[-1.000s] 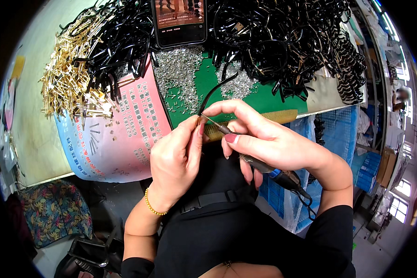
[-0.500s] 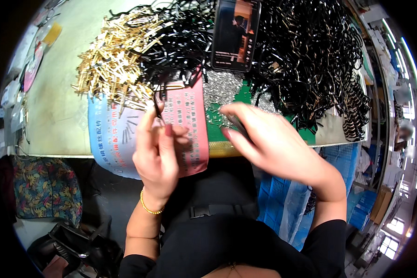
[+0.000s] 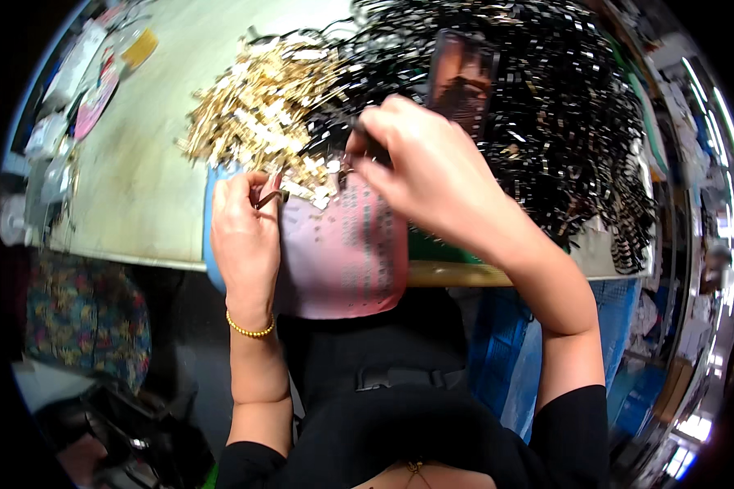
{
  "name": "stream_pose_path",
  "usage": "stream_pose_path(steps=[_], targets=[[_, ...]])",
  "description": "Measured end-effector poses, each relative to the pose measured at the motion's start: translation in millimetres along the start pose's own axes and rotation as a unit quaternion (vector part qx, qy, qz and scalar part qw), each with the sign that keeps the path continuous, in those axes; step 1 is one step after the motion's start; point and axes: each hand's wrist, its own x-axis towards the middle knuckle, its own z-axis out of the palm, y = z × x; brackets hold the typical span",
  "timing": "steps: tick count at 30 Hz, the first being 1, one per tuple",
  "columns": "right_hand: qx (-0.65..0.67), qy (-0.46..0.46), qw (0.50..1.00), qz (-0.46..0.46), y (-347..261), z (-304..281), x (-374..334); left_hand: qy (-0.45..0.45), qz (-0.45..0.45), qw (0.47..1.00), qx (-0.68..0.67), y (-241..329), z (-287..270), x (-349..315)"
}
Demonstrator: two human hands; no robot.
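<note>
My left hand (image 3: 247,236), a gold bead bracelet on its wrist, is over the left side of a blue-and-pink printed mat (image 3: 326,269). Its fingers are curled together at the near edge of a heap of thin gold metal pieces (image 3: 261,106). Something small and dark shows at the fingertips, too blurred to name. My right hand (image 3: 428,159) reaches over the mat's far right part, beside the near end of the black strips (image 3: 554,122). Its fingers are closed around a dark object, mostly hidden in the palm and smeared by motion.
A phone (image 3: 462,77) with a lit screen lies among the black strips. Under my right forearm a strip of green surface (image 3: 440,248) shows. The table's near edge (image 3: 155,259) runs before me. A blue crate (image 3: 497,334) stands below it at right, a patterned cloth (image 3: 90,314) at left.
My right hand has moved left and away from me, leaving the silver bits on the green surface. My left hand no longer shows the black strip upright in its fingers. The whole view has shifted.
</note>
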Motion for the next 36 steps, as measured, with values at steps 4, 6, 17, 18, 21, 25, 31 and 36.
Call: stream_pose_path(steps=[4, 6, 17, 18, 21, 25, 31, 36], targets=[[0.093, -0.037, 0.991, 0.085, -2, -50, -63, -0.034, 0.008, 0.999, 0.011, 2, 10, 3], [0.063, -0.004, 0.989, 0.134, 3, -69, -103, -0.033, 0.013, 0.999, 0.017, 0, 9, 2], [-0.102, 0.079, 0.946, 0.298, 56, -44, -228, -0.213, 0.069, 0.967, -0.123, 58, -11, -26], [-0.121, 0.081, 0.944, 0.297, 57, -41, -229, -0.229, 0.055, 0.967, -0.098, 58, -7, -24], [0.024, 0.123, 0.949, 0.289, 53, -44, -221, -0.12, 0.105, 0.972, -0.173, 63, 2, -32], [0.457, 0.113, 0.816, 0.335, 18, -53, -192, -0.321, 0.127, 0.881, -0.323, 110, 9, -61], [0.52, 0.107, 0.777, 0.338, 4, -38, -181, -0.296, 0.143, 0.849, -0.413, 126, 28, -86], [0.518, 0.132, 0.772, 0.344, 2, -35, -175, -0.309, 0.158, 0.841, -0.414, 122, 27, -82]])
